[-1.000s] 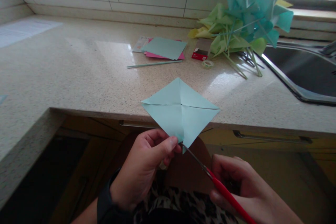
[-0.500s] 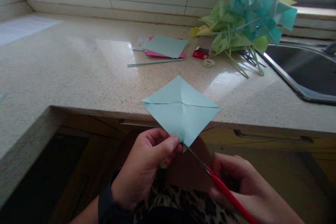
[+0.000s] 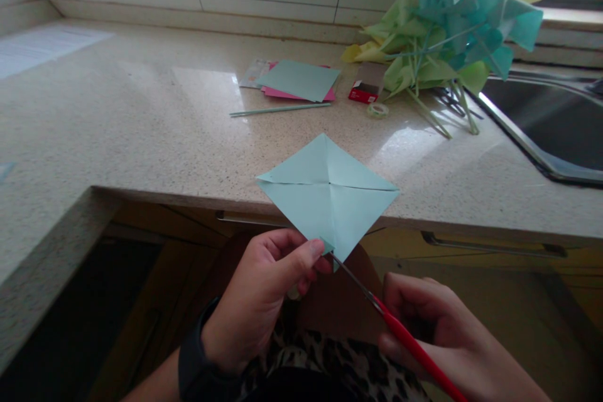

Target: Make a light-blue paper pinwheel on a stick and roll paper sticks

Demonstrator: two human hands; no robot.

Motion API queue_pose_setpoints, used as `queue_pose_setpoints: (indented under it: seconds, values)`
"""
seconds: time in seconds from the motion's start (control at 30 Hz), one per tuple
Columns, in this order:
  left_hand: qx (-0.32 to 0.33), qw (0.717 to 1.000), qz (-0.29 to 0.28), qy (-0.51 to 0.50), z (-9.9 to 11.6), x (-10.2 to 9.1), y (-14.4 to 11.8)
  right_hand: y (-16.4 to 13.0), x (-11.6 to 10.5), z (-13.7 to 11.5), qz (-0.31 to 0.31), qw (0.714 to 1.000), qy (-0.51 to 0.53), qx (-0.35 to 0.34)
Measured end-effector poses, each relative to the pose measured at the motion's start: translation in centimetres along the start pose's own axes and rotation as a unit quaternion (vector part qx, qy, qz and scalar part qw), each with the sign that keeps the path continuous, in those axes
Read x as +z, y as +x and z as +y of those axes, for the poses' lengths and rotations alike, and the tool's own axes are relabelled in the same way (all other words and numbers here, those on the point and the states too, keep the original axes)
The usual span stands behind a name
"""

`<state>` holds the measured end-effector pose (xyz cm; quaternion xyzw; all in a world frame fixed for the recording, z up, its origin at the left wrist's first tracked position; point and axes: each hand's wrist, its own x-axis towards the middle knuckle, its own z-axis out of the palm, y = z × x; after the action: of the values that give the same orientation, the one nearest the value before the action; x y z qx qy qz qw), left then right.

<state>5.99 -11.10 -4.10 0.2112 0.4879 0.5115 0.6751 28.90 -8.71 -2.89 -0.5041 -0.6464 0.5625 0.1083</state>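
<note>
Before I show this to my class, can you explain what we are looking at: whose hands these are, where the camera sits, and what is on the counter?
The camera sits on a person's head, looking down at their own hands. The left hand pinches the near corner of a creased light blue paper square. The right hand holds red-handled scissors, blades at that corner. On the stone counter lie a stack of coloured paper, a thin straw, a small red box, a tape roll and a pile of paper pinwheels. A sink is at right.
</note>
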Motion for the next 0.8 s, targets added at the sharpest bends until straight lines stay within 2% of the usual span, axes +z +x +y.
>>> queue_pose_setpoints:
  seconds: [0.33,0.8]
  values:
    - [-0.012,1.000,-0.005,-0.007,0.05,0.11,-0.02,0.01,0.04,0.84,-0.019,0.999,0.035,0.007]
    - [-0.019,1.000,-0.010,-0.010,0.15,0.00,0.07,-0.05,-0.06,-0.09,-0.016,0.999,0.021,0.018]
